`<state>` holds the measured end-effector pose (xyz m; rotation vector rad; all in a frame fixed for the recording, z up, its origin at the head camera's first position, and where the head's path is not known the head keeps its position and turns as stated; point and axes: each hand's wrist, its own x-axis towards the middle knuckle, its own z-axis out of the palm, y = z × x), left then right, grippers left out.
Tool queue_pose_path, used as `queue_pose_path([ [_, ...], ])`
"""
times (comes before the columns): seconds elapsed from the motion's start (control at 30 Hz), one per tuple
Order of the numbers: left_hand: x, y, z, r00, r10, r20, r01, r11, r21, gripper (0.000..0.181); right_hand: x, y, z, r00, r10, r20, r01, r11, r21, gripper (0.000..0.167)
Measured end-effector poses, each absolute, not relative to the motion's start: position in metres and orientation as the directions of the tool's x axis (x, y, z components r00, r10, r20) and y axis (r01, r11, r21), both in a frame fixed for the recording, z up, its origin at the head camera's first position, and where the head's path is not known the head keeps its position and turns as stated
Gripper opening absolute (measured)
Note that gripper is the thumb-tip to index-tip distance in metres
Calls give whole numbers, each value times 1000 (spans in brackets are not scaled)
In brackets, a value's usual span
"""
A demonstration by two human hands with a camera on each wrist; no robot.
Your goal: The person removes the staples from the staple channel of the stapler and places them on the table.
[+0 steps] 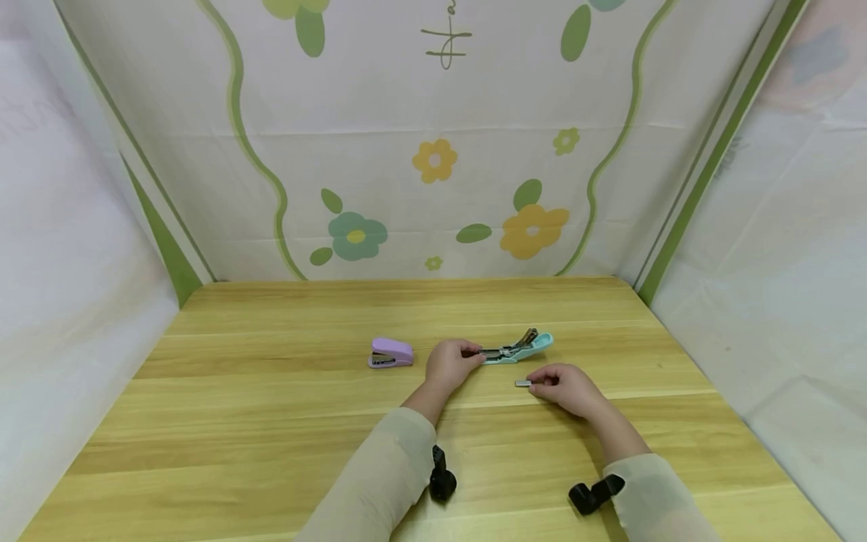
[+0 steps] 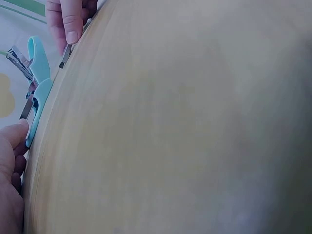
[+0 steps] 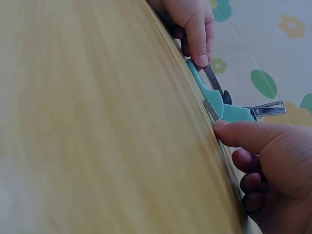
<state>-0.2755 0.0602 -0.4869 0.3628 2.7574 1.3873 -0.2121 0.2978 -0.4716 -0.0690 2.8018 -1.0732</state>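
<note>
"What takes up the most room?"

"The pale fabric backdrop printed with orange and teal flowers and green leaves [image 1: 379, 98]. It stands behind the wooden table with yellowish grain [image 1: 237, 421]."

"And next in size?"

"Two pale beige sleeves [image 1: 379, 470], reaching in from the near edge. From them come the bare left hand [image 1: 450, 366] and the bare right hand [image 1: 567, 389], each with thumb and fingers drawn together in a pinch."

"What is the left one gripping?"

"The left end of the light turquoise plastic stapler with metal inner parts [image 1: 540, 345]. It lies on the table between the hands, spread open, its cover angled up to the right and a metal piece jutting upward."

"Anything a bit smaller?"

"The compact lilac plastic stapler [image 1: 393, 350], resting on the table to the left of the left hand, untouched."

"And the smallest?"

"The short, slim grey metal strip, like a row of staples [image 1: 523, 383]. The right hand pinches its right end, just on the near side of the turquoise stapler. I cannot tell whether the strip touches the table."
</note>
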Motion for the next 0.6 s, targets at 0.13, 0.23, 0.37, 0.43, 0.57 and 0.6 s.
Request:
queue_pose_path([
  [0.13, -275, 61, -487, -973, 221, 68, 186, 571, 800, 21, -211, 297, -471, -988, -90, -127, 18, 745, -667, 24],
  [0.23, -274, 61, -487, -973, 220, 71, 188, 571, 799, 21, -211, 298, -471, -988, -88, -129, 22, 737, -676, 29],
  [0.37, -275, 60, -488, -973, 221, 66, 181, 556, 811, 25, -209, 298, -468, -989, -85, -118, 24, 705, -709, 33],
  [0.43, -275, 59, -488, -973, 225, 58, 173, 537, 825, 30, -208, 296, -466, -990, -92, -105, 12, 693, -721, 32],
  [0.57, -276, 56, -490, -971, 235, 50, 160, 477, 864, 39, -207, 290, -460, -990, -118, -72, -28, 684, -729, 30],
  [0.6, -276, 55, -490, -970, 237, 47, 153, 454, 878, 41, -207, 288, -458, -990, -129, -62, -43, 680, -732, 29],
])
